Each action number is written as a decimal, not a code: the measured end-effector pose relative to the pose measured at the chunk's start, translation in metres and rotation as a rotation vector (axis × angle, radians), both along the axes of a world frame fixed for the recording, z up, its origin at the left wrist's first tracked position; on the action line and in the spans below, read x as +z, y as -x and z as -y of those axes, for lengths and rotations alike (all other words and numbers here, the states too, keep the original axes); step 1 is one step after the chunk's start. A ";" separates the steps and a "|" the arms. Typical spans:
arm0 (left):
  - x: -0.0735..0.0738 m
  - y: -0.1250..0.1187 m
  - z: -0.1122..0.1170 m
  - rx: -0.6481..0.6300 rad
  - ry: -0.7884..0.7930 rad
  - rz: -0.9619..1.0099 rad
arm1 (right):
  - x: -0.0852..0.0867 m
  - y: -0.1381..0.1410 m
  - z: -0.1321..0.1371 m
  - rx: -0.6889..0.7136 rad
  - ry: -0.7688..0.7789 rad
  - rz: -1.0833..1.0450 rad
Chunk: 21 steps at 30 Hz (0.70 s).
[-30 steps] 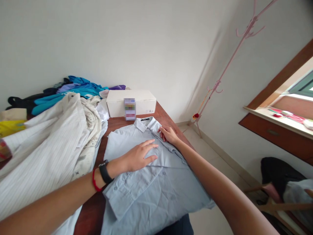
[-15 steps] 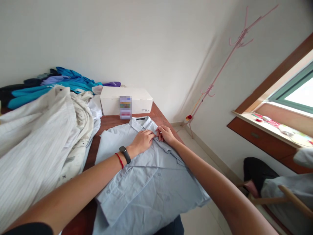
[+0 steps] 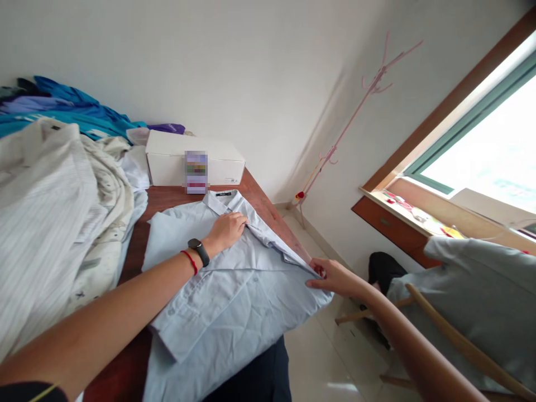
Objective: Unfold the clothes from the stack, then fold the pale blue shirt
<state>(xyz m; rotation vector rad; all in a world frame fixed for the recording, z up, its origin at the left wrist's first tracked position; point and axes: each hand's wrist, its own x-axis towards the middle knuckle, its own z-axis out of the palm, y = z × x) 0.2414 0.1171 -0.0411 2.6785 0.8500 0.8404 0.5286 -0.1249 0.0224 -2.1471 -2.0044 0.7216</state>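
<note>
A light blue-grey collared shirt point(image 3: 234, 312) lies spread on the brown wooden table point(image 3: 161, 199), its collar toward the white box and one sleeve folded across its front. My left hand point(image 3: 228, 230), with a black band and a red cord at the wrist, pinches the fabric just below the collar. Farther down the right edge, my right hand point(image 3: 330, 276) grips the shirt's side between thumb and fingers. Between my hands the edge runs in a taut, folded line. The shirt's lower part hangs past the table's near edge.
A white box point(image 3: 167, 162) stands at the back of the table. Piled clothes, with a striped white shirt point(image 3: 42, 223) in front, fill the left side. On the right are a pink coat rack point(image 3: 352, 114), a wooden chair point(image 3: 456, 329) draped with grey cloth, and a window ledge.
My right hand has moved from beside my left hand down the shirt's right edge, drawing it straight. My left hand stays near the collar. The view has turned to the right.
</note>
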 end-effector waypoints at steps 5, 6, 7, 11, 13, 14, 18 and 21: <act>0.000 0.002 0.000 0.017 0.014 0.014 | -0.009 0.008 0.050 -0.134 -0.017 0.154; 0.000 0.002 0.001 0.024 0.019 0.020 | -0.009 0.010 0.056 -0.143 -0.032 0.156; 0.000 0.002 0.001 0.032 0.025 0.028 | -0.007 0.012 0.061 -0.143 -0.051 0.147; 0.001 0.004 0.001 0.095 0.060 0.088 | 0.010 0.032 0.076 -0.109 -0.155 0.078; 0.003 0.004 0.001 0.136 0.081 0.135 | 0.022 0.050 0.084 -0.112 -0.212 0.068; 0.004 0.005 0.001 0.153 0.091 0.162 | 0.027 0.061 0.087 -0.111 -0.228 0.062; 0.006 0.006 -0.002 0.163 0.105 0.271 | 0.031 0.107 0.100 -0.038 -0.173 0.023; 0.007 0.006 -0.006 0.151 0.091 0.355 | 0.014 0.135 0.106 0.085 -0.140 -0.002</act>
